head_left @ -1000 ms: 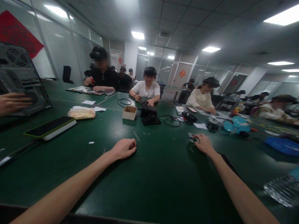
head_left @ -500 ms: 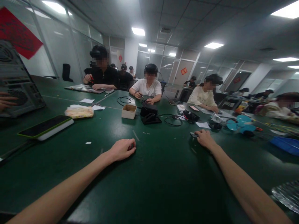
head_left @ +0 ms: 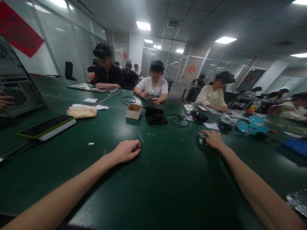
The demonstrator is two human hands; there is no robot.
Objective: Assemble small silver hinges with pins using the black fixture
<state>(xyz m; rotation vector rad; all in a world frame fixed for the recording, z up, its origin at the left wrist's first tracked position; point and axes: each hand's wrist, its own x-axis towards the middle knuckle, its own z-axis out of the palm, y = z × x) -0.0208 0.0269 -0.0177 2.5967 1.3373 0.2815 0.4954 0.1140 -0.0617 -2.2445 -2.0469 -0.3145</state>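
Pinching a small metal part (head_left: 202,135) between the fingers of the right hand (head_left: 214,139), low at the green surface (head_left: 163,179).
Resting the left hand (head_left: 126,151) well apart from it, with fingers curled inward; cannot tell whether around anything. Facing an open box (head_left: 133,111) and, just beside it, a black device (head_left: 154,109); reaching near a white paper (head_left: 211,126) and light-blue blades (head_left: 253,125) on the right.
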